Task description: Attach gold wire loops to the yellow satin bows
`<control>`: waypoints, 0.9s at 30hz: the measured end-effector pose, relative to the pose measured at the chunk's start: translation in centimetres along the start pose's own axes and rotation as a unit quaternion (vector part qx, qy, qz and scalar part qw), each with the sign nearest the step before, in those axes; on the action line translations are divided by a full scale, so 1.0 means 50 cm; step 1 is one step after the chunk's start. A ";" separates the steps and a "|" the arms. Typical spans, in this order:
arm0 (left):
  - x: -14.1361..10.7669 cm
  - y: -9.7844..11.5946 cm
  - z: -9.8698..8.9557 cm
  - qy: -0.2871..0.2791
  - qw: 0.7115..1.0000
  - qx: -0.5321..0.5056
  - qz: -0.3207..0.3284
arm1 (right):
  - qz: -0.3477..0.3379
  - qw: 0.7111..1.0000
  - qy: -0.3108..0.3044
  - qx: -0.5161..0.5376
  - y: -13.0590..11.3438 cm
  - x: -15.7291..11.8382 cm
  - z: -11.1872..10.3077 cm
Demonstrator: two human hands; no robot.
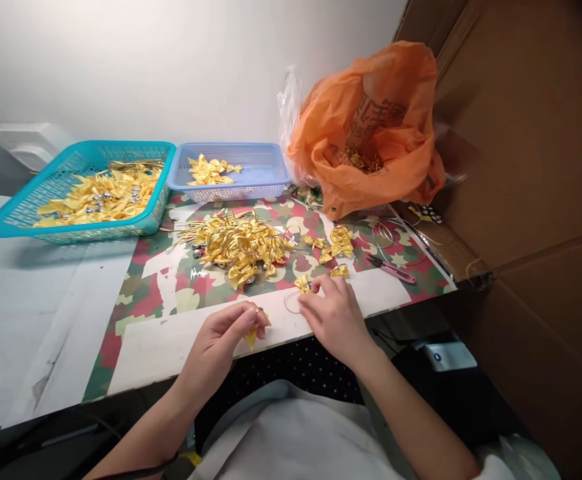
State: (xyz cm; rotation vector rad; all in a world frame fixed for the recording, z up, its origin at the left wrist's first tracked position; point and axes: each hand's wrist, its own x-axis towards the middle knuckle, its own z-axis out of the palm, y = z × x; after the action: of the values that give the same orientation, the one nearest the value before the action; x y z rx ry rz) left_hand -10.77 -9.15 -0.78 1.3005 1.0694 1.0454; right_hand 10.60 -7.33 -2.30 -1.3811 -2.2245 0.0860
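Note:
My left hand [233,330] is closed in a pinch on a yellow ribbon bow [251,339] at the table's front edge; the fingers partly cover it. A bit of gold shows by its forefinger. To the right, my right hand [333,310] has its fingertips closed at another small yellow bow [302,284] with something silvery on it. A thin wire loop [291,303] lies beside those fingertips. Just behind that hand lies a single yellow bow [339,271]. A heap of yellow bows with gold ties [243,247] spreads over the table, with a smaller cluster [341,241] to its right.
A teal basket [159,200] holds bows and silver bells at the left. Beside it stands a blue basket [265,193] with some bows. An orange plastic bag [365,190] stands at the back right. Pink-handled snips [395,269] lie near cardboard [535,153]. Coiled wire [383,233] lies behind them.

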 end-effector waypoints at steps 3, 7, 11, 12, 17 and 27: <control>-0.004 -0.010 0.000 0.015 0.999 -0.027 -0.035 | -0.015 0.999 -0.014 -0.032 -0.004 0.008 0.001; -0.002 -0.012 0.021 0.034 0.994 -0.061 -0.081 | 0.029 0.988 0.102 0.110 -0.029 0.010 -0.008; 0.011 -0.003 0.055 0.011 0.989 -0.122 -0.080 | 0.008 0.971 0.143 0.193 -0.059 -0.002 -0.015; 0.016 0.001 0.062 0.011 0.988 -0.135 -0.076 | -0.002 0.972 0.130 0.195 -0.062 -0.006 -0.016; 0.046 0.025 0.065 0.002 0.988 -0.122 -0.091 | -0.018 0.971 0.115 0.209 -0.018 -0.012 -0.037; 0.122 0.054 0.066 -0.119 0.983 -0.051 -0.133 | 0.089 0.978 0.155 0.106 0.118 0.028 -0.039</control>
State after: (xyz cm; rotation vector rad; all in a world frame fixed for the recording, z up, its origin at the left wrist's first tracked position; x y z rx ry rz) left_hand -6.28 -3.82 1.80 1.1307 0.9627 0.7147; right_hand 15.83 -3.71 -1.89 -1.3684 -1.7804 0.1532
